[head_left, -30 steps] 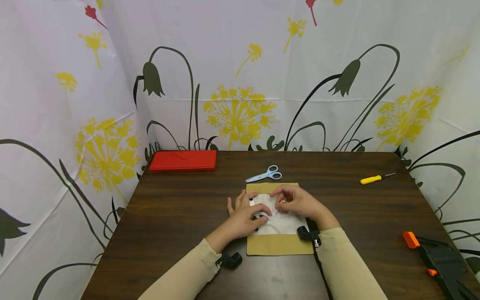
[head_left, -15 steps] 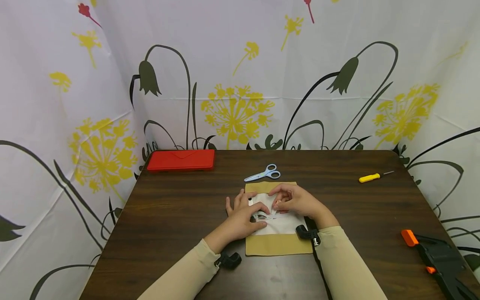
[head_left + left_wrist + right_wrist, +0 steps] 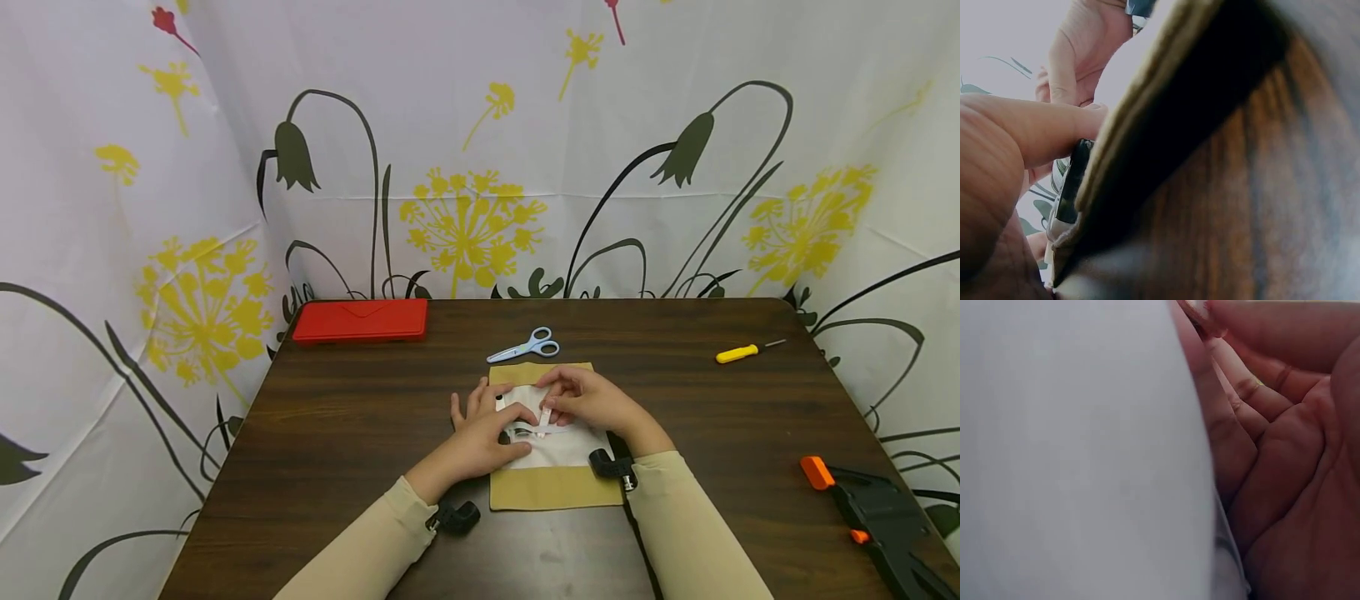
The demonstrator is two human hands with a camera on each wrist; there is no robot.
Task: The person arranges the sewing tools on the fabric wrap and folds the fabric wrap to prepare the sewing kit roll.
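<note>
On the table lies a tan cloth piece (image 3: 555, 490), its underside black in the left wrist view. A white cloth panel (image 3: 573, 451) covers its middle. My left hand (image 3: 480, 439) rests over the panel's left side, fingers spread. Its thumb (image 3: 1054, 128) presses by the tan edge, beside a small dark glossy object (image 3: 1074, 178). Between the left index finger and thumb shows a pale curved band (image 3: 519, 428). With thumb and fingertips, my right hand (image 3: 588, 400) pinches a narrow white strip (image 3: 545, 416) that stands up from the panel. Its far end is hidden by the fingers.
Just beyond the cloth lie light blue scissors (image 3: 525, 345). A red case (image 3: 360, 322) sits at the back left. Toward the right are a yellow-handled screwdriver (image 3: 738, 354) and a black and orange clamp (image 3: 870, 508). A patterned curtain (image 3: 465, 125) hangs behind the table.
The white strip now shows longer and more upright below my right fingertips, which have shifted slightly left. My left hand stays on the panel, its thumb and index finger a little farther apart.
</note>
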